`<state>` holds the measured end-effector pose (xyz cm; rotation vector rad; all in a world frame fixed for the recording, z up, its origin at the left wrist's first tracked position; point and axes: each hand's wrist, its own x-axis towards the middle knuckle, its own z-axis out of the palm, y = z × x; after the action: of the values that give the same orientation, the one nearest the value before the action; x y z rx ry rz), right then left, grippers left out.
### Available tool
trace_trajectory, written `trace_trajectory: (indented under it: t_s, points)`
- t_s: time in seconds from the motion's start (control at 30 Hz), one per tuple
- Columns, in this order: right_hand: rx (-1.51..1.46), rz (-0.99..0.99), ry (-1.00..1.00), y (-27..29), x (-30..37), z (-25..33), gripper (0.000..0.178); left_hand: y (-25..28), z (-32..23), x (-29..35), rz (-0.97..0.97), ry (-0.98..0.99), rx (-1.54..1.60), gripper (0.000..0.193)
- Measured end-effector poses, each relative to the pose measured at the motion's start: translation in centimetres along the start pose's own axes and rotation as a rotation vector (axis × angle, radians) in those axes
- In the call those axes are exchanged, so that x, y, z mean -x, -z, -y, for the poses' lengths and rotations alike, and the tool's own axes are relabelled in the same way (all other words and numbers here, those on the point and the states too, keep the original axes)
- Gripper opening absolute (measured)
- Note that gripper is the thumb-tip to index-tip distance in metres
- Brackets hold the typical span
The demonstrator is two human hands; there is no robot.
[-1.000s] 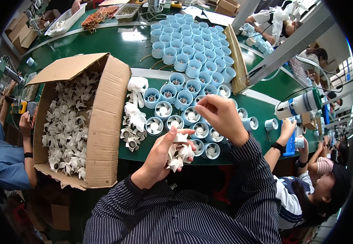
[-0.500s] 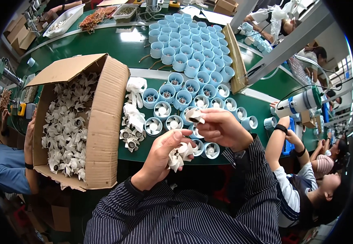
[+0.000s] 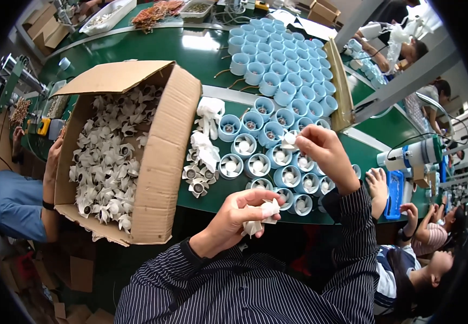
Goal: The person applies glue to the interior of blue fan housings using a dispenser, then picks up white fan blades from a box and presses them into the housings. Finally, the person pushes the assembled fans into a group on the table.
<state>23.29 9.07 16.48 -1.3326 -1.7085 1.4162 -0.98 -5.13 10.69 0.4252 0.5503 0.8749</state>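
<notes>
My left hand (image 3: 227,220) is closed around a few white fan impellers (image 3: 266,209), held in front of my body at the table's near edge. My right hand (image 3: 328,154) pinches a single white fan impeller (image 3: 289,140) by its side. This impeller is over the light blue round housings (image 3: 272,133); whether it touches one I cannot tell. Several nearer housings (image 3: 257,165) have white impellers inside, while those farther back show bare motor parts. Loose impellers (image 3: 198,186) lie on the table beside crumpled white gloves (image 3: 210,116).
A cardboard box (image 3: 161,162) full of white impellers tilts toward me at the left. A wooden strip (image 3: 339,86) borders the housings on the right. A blue tray (image 3: 394,194) and a white cylindrical tool (image 3: 409,153) are farther right. Co-workers sit at both sides.
My right hand has moved up and away from my left hand, carrying an impeller over the housings. My left hand keeps its impellers. The whole view has shifted slightly.
</notes>
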Motion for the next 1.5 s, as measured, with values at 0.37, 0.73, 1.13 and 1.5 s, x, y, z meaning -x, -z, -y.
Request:
trace_trajectory:
  t_s: [0.37,0.73,1.13,1.5]
  points:
    - [0.457,0.422,0.390,-12.5,-4.5,4.4,0.016,1.8,-0.3,2.5,-0.080,0.083,-0.105,0.047]
    - [0.403,0.250,0.371,-7.1,1.0,4.1,0.011,2.1,-1.2,2.1,-0.062,-0.083,-0.143,0.060]
    - [0.343,0.262,0.368,-3.7,5.3,3.0,0.013,-1.6,-1.2,-0.9,-0.084,-0.212,-0.483,0.066]
    - [-0.099,-0.018,-0.060,4.7,2.1,-0.7,0.015,-0.5,-0.6,-0.9,-0.050,-0.139,-0.148,0.058]
